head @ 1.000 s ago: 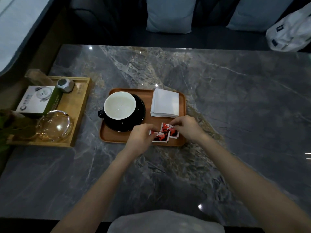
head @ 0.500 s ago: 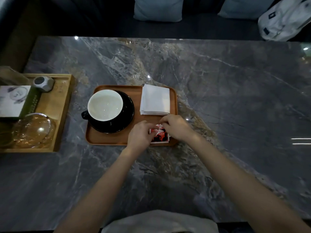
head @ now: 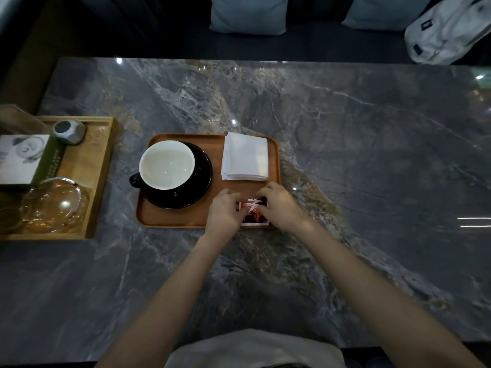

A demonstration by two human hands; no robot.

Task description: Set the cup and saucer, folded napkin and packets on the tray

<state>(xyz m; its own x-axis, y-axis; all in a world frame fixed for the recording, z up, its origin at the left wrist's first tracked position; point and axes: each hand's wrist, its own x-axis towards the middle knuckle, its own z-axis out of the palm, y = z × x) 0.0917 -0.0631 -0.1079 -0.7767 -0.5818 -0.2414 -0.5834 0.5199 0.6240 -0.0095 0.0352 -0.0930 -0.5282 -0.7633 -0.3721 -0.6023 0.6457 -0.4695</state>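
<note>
A brown wooden tray [head: 186, 217] lies on the marble table. On its left stands a black cup with a white inside [head: 166, 164] on a black saucer [head: 203, 179]. A folded white napkin [head: 245, 156] lies at the tray's back right. Red, black and white packets [head: 253, 213] lie stacked at the front right corner. My left hand [head: 225, 209] pinches their left edge and my right hand [head: 279, 205] pinches their right edge. Both hands cover parts of the packets.
A lighter wooden tray [head: 99, 179] at the table's left edge holds a glass bowl [head: 54, 205], a boxed item [head: 24, 158] and a small grey object [head: 69, 131]. Cushions [head: 248, 14] and a white bag [head: 446, 30] lie on the bench behind the table.
The two packets lay apart a second ago; my hands have drawn together and the packets are now stacked. The view has shifted slightly.
</note>
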